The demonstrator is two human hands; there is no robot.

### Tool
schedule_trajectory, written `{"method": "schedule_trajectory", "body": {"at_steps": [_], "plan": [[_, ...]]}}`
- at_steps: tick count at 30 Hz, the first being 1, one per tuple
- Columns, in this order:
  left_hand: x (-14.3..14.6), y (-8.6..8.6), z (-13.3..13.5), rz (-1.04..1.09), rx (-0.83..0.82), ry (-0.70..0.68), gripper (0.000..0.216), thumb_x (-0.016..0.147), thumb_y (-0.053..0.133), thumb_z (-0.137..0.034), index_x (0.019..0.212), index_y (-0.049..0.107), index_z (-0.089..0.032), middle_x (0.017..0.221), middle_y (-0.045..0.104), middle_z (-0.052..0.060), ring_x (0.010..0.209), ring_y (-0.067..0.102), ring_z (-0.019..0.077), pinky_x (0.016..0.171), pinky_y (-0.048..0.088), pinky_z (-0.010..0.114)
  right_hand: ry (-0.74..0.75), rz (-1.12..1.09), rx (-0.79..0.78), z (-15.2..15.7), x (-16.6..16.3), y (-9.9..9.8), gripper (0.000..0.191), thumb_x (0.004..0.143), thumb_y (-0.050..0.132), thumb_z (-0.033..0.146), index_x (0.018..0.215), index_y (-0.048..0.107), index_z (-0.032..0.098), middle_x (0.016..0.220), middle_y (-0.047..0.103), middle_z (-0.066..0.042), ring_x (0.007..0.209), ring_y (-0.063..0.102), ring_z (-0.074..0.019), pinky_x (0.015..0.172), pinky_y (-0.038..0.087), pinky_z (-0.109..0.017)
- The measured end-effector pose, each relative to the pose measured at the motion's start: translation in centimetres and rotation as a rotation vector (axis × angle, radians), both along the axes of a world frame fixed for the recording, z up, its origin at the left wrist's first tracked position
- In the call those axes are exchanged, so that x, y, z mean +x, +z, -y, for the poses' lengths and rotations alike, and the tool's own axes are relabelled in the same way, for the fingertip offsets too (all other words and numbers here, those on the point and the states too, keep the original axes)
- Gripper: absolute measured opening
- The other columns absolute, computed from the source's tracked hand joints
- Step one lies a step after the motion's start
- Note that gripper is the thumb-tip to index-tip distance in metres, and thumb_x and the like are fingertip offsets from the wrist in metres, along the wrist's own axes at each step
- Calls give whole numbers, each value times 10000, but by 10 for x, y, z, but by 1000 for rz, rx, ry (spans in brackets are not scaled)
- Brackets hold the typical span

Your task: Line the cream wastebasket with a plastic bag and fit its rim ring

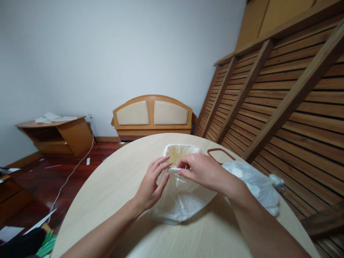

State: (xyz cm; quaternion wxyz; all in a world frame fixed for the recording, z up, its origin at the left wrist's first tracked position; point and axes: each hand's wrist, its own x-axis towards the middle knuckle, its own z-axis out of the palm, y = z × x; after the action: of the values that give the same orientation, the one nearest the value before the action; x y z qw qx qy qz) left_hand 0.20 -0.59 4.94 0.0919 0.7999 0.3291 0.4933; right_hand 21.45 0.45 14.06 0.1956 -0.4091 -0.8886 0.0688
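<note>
Bare forearms (109, 232); left hand (153, 179) loosely open, seemingly empty; right hand (200, 168) pinching white bag (174, 209) over bin (176, 154) on tabletop (115, 182), far rim covered, near rim apparently unfinished.

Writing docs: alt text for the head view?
A person's right hand pinches the plastic bag lining a container on a round table; the left hand is open beside it. A knotted bag and brown loop lie at right.

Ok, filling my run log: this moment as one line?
right hand: pinching translucent bag at edge | left hand: open, beside bag | tied bag: on table
</note>
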Motion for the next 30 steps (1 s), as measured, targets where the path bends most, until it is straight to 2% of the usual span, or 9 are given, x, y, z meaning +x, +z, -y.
{"method": "schedule_trajectory", "body": {"at_steps": [4,9,14,20,25,28,30], "plan": [[-2,-5,-3,-50,4,7,416,1006,476,-218,1411,510,-308,1528,458,92,1410,416,260,1155,371,498,-45,72,49,-2,1,-2,73,870,656,205,857,726,220,835,760,-30,786,681,-193,640,375,-276],[-3,-11,-7,-83,9,23,560,985,516,-204,1509,365,-330,1585,356,108,1455,359,267,1176,351,519,-74,120,80,-7,2,-7,70,886,646,219,860,710,218,846,757,-41,804,684,-213,616,347,-282],[-4,-17,-12,-84,7,69,671,943,573,-192,1536,295,-337,1578,353,123,1459,358,291,1169,358,547,-85,131,84,-9,2,-8,37,871,666,224,847,693,213,830,750,-44,784,683,-217,604,350,-287],[-5,-24,-18,-107,16,113,778,908,604,-143,1553,225,-355,1578,346,127,1459,361,297,1160,370,559,-41,56,93,-6,3,-3,99,867,688,268,941,711,206,958,758,-59,886,687,-229,712,424,-298],[-6,-29,-20,-159,24,181,905,874,641,-127,1573,114,-356,1606,280,146,1470,335,328,1137,393,572,-61,96,141,-9,1,-5,68,900,661,237,859,710,213,881,759,-49,835,686,-222,668,403,-296],[-6,-30,-19,-199,103,258,881,879,629,-114,1568,129,-341,1616,220,163,1463,332,338,1093,441,557,-63,116,197,-14,-3,-8,83,913,659,248,861,703,201,899,758,-59,860,684,-234,705,407,-314],[-5,-30,-17,-196,172,294,783,887,629,-132,1538,230,-305,1568,282,174,1406,400,328,1045,484,522,-54,110,232,-19,-6,-12,82,922,653,247,882,698,192,914,754,-64,882,678,-235,747,412,-328]]}}
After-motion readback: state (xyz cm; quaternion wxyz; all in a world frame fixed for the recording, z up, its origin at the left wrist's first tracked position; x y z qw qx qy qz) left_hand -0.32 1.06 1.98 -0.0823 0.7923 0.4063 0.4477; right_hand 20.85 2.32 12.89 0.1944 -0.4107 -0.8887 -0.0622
